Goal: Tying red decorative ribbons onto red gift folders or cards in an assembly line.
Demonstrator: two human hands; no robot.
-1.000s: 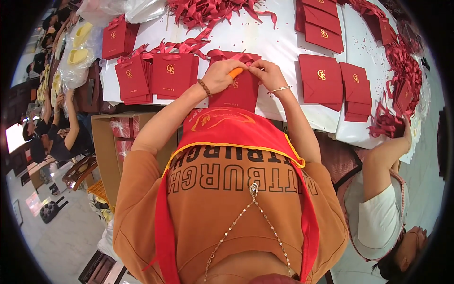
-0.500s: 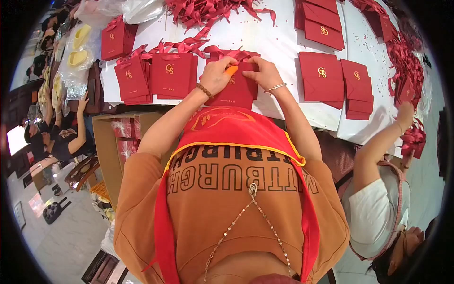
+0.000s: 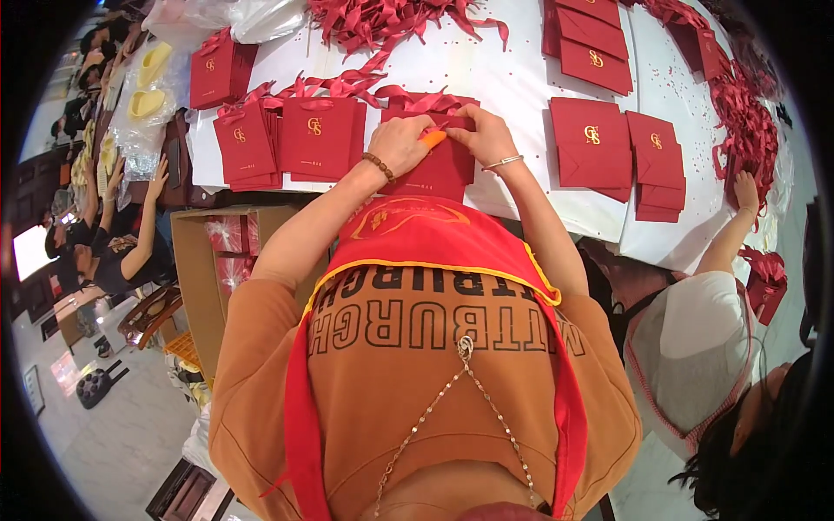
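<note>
Directly before me a red paper gift bag [image 3: 423, 187] lies flat on a small stack at the table's near edge, its lower end toward me. My left hand [image 3: 400, 146], with a beaded bracelet at the wrist, is closed over the bag's upper part. A small orange piece [image 3: 433, 139] shows at its thumb; whether it is worn or held I cannot tell. My right hand [image 3: 488, 139], with a bangle, is closed at the bag's upper right. Between the two hands a bit of red ribbon [image 3: 443, 127] is pinched; the fingertips partly hide it.
Ribboned red bags [image 3: 314, 139] lie in stacks to the left, and folded red bags [image 3: 591, 143] to the right. A heap of red ribbons [image 3: 373, 26] covers the far side. An open carton [image 3: 195, 260] stands left below the table. A co-worker [image 3: 695, 339] reaches in at right.
My left thumb with the orange piece has shifted slightly down and right, and my right thumb has closed in toward it. The co-worker's arm at right has moved away from the near table edge.
</note>
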